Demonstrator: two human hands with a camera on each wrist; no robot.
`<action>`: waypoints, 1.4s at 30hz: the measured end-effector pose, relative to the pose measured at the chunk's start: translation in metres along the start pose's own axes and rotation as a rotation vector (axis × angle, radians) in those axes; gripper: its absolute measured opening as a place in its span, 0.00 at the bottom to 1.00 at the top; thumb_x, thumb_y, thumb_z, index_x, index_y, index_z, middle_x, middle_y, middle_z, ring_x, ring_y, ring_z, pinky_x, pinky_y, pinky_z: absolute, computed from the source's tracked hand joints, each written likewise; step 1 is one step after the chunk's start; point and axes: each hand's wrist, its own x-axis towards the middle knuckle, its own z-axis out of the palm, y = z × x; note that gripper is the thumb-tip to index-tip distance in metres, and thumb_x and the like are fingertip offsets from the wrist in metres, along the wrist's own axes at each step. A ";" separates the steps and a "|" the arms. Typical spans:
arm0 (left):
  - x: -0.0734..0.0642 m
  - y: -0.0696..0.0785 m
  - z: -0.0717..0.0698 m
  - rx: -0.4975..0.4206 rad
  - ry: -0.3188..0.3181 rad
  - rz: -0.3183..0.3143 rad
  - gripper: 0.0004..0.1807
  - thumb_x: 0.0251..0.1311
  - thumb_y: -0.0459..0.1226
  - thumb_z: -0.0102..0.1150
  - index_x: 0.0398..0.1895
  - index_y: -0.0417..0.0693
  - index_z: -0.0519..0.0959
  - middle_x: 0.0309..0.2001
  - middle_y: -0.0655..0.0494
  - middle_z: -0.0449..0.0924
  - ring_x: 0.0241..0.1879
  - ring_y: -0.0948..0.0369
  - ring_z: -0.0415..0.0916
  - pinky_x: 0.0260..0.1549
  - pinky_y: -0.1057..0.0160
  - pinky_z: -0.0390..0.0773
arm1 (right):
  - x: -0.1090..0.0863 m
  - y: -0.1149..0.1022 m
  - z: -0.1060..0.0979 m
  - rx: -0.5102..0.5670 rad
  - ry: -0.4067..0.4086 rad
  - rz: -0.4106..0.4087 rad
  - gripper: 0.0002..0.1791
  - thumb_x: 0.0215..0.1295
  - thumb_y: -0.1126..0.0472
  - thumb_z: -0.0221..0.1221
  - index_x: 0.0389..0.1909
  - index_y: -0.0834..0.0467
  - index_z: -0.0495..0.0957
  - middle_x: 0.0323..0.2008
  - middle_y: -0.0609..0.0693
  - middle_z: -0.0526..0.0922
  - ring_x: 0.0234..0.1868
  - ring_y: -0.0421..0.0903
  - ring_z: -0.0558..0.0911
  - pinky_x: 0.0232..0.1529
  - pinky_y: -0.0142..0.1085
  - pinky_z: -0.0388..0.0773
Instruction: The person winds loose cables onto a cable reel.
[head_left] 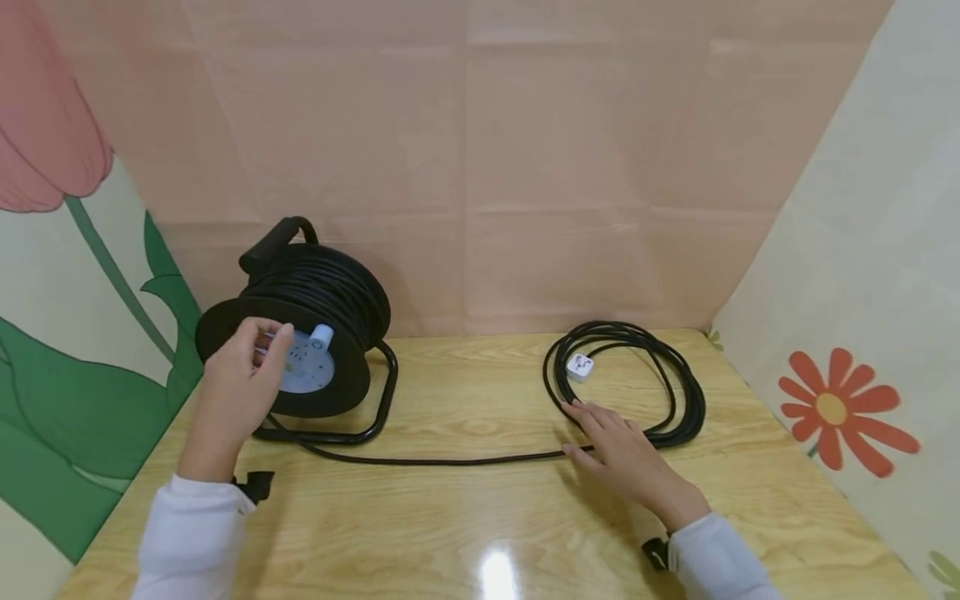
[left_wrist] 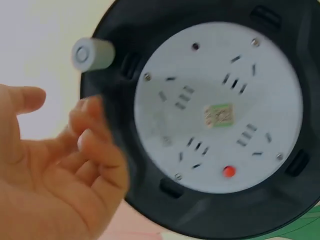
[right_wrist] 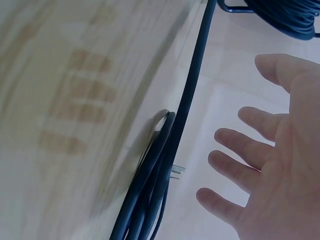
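In the head view the left grip, a bare hand, covers part of the cable reel, which stands at the left of the counter. Its fingers are loosely curled with the thumb apart; it holds nothing, just beside the knob. The right grip, also bare and holding nothing, has its fingers spread. It hides part of the cord coil on the counter's right; the right wrist view shows the palm apart from the cord.

The far part of the reel's tubular stand is hidden behind the reel, and the left wrist view cuts off the black rim. That view shows the whole grey socket plate, though its label is too blurred to read. The coil's overlapping loops cannot be counted, nor can the pins of the plug be counted surely. Both sleeves run out of frame at the bottom.

Counted: one reel, one knob, one carrying handle, one red button, four slot clusters, one coil, one plug, and one stretch of cord joining reel and coil.
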 end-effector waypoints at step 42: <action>0.016 -0.004 0.049 -0.369 -0.215 -0.200 0.34 0.76 0.62 0.29 0.34 0.40 0.70 0.27 0.50 0.73 0.26 0.59 0.71 0.28 0.62 0.76 | 0.025 0.023 0.003 -0.060 -0.056 -0.170 0.07 0.71 0.48 0.61 0.33 0.40 0.73 0.26 0.31 0.71 0.26 0.35 0.71 0.29 0.37 0.67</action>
